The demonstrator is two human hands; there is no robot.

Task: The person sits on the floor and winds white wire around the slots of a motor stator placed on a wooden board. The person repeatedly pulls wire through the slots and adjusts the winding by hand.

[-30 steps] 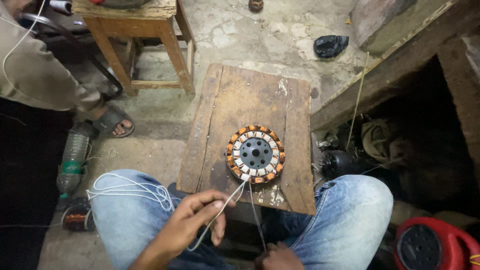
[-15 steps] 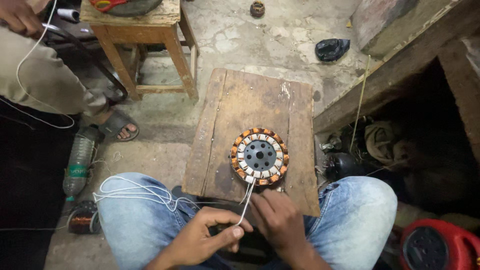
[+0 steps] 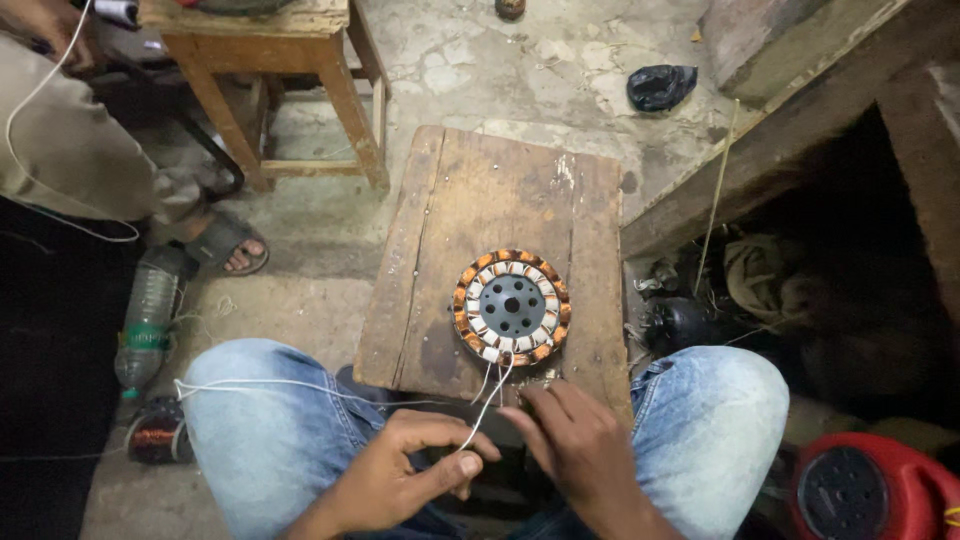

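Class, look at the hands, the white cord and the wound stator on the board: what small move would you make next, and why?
Probably draw the white cord taut with the left hand. That hand pinches it, and it runs slack up to the stator on the wooden board, while the right hand rests beside it.

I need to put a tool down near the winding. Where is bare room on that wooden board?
The wooden board is bare beyond the stator and along its left planks. The near edge is crowded: left hand, right hand and white wire.

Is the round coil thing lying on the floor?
No, the round coil lies on a low wooden board, raised above the concrete floor.
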